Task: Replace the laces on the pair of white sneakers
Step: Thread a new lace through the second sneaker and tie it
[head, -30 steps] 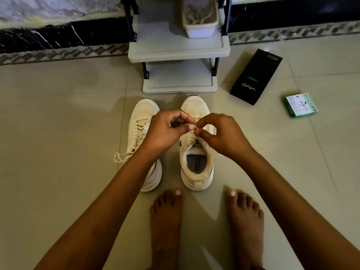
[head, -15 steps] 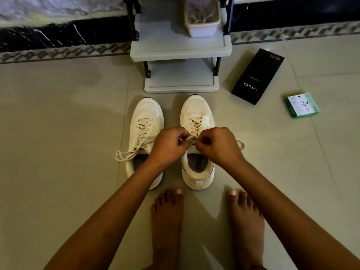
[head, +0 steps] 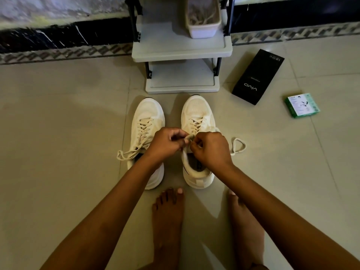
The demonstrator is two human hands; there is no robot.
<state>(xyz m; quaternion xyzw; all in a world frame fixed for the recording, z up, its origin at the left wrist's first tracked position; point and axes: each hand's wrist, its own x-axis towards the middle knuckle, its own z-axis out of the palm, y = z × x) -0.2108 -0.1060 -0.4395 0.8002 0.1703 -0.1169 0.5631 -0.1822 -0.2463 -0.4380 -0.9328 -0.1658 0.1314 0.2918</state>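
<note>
Now both hands had dropped from mid-shoe to the tongue: left hand (head: pixel 167 145) and right hand (head: pixel 211 150) pinched shut on right sneaker's (head: pixel 197 114) lace (head: pixel 190 137), top eyelets reached, lacing looked nearly done

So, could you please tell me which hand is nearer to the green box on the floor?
Right. The right hand is on the green box's side of the sneakers; the left hand is farther away, beyond it.

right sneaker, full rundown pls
The right sneaker is white with a mesh-looking toe and a thick white sole, standing upright on the tiled floor, toe toward the shelf unit, beside the left sneaker. Cream laces cross its eyelets. Both hands, left and right, pinch the lace at its tongue. One lace loop trails onto the floor at its right. A dark printed insole shows inside.
</note>
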